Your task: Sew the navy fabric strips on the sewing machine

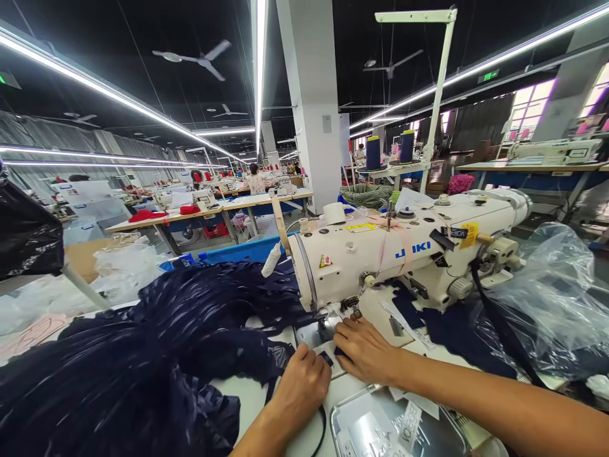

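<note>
A white sewing machine (352, 254) stands in front of me, its needle area (326, 325) over a metal plate. My left hand (307, 377) is closed just in front of that plate, pinching a narrow navy fabric strip (326, 358). Close beside it on the right, my right hand (364, 349) has its fingers bent together and pressed down by the presser foot, with a bit of navy fabric under them. The fingertips of both hands are partly hidden. To the left, a large heap of navy fabric pieces (157, 336) spreads over the table.
A metal tray (399, 422) with white labels lies in front of my right forearm. Clear plastic bags (552, 292) and navy fabric (469, 336) are at the right. A thread stand with navy cones (406, 147) rises behind the machine. A black bag (28, 228) hangs at far left.
</note>
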Demonstrator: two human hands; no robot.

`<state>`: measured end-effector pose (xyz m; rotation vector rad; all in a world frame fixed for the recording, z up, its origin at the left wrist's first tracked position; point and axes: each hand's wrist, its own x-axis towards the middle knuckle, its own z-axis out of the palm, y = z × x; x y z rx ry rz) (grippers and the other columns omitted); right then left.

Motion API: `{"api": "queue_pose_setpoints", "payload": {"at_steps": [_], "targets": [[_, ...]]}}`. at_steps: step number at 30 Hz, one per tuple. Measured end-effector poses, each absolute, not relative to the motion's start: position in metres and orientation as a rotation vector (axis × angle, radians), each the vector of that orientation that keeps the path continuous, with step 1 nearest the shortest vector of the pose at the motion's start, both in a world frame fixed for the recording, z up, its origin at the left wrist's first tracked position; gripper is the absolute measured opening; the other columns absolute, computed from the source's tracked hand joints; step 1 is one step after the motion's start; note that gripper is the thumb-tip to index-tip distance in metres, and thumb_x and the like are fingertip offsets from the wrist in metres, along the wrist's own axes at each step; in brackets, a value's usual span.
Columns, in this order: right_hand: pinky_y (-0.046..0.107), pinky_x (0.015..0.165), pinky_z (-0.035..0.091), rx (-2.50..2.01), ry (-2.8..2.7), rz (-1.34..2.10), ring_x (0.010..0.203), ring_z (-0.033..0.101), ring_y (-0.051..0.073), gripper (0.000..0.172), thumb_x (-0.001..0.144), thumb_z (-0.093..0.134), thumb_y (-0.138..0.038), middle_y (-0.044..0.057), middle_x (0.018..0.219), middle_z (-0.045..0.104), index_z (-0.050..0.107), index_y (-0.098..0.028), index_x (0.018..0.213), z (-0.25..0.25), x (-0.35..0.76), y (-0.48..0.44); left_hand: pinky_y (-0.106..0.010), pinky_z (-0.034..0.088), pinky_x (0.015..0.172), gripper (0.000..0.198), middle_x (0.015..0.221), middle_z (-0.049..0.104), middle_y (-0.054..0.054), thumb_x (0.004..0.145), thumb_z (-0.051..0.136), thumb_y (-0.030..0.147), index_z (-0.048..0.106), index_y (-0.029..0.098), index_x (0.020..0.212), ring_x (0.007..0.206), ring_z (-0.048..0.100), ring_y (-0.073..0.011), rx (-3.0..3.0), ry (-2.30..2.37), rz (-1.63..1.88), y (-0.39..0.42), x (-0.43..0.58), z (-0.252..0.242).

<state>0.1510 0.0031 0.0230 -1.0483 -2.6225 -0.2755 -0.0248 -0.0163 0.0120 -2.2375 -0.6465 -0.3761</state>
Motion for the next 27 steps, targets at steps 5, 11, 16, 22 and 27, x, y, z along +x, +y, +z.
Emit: {"api": "queue_pose_setpoints", "payload": {"at_steps": [5, 11, 16, 22, 27], "targets": [[0.033, 0.075, 0.034, -1.028, -2.655, -0.254, 0.078, 0.051, 0.019, 0.014, 0.079, 0.043, -0.009, 0.006, 0.081, 0.056, 0.055, -0.014, 0.075, 0.022, 0.152, 0.009, -0.031, 0.029, 0.061, 0.024, 0.052, 0.052, -0.002, 0.079, 0.038, 0.000, 0.054, 0.011, 0.065, 0.049, 0.045, -0.0157, -2.243, -0.645, -0.398, -0.018, -0.027, 0.012], [0.026, 0.067, 0.036, -1.151, -2.514, 0.164, 0.072, 0.051, 0.014, 0.016, 0.080, 0.043, -0.009, 0.003, 0.078, 0.056, 0.053, -0.015, 0.068, 0.023, 0.146, 0.013, -0.031, 0.032, 0.059, 0.028, 0.054, 0.052, -0.003, 0.080, 0.031, -0.002, 0.056, 0.009, 0.073, 0.049, 0.047, -0.0156, -2.229, -0.658, -0.512, -0.020, -0.024, 0.013], [0.025, 0.067, 0.036, -1.193, -2.438, 0.305, 0.070, 0.051, 0.013, 0.017, 0.078, 0.044, -0.007, 0.001, 0.075, 0.055, 0.052, -0.016, 0.066, 0.023, 0.142, 0.013, -0.031, 0.034, 0.059, 0.029, 0.053, 0.051, -0.002, 0.081, 0.031, -0.002, 0.055, 0.010, 0.071, 0.049, 0.047, -0.0157, -2.231, -0.681, -0.496, -0.019, -0.020, 0.012], [0.026, 0.068, 0.037, -1.199, -2.416, 0.304, 0.071, 0.051, 0.014, 0.018, 0.080, 0.043, -0.008, 0.002, 0.077, 0.056, 0.054, -0.015, 0.068, 0.024, 0.141, 0.010, -0.031, 0.034, 0.059, 0.029, 0.052, 0.051, -0.003, 0.079, 0.032, -0.003, 0.055, 0.010, 0.068, 0.048, 0.047, -0.0161, -2.244, -0.692, -0.438, -0.021, -0.019, 0.012], [0.027, 0.072, 0.038, -1.159, -2.362, 0.411, 0.077, 0.053, 0.014, 0.015, 0.080, 0.048, -0.010, 0.002, 0.079, 0.057, 0.059, -0.016, 0.071, 0.021, 0.147, 0.012, -0.031, 0.033, 0.059, 0.025, 0.052, 0.051, -0.002, 0.078, 0.035, -0.001, 0.055, 0.010, 0.069, 0.049, 0.048, -0.0163, -2.260, -0.701, -0.395, -0.021, -0.018, 0.010]]}}
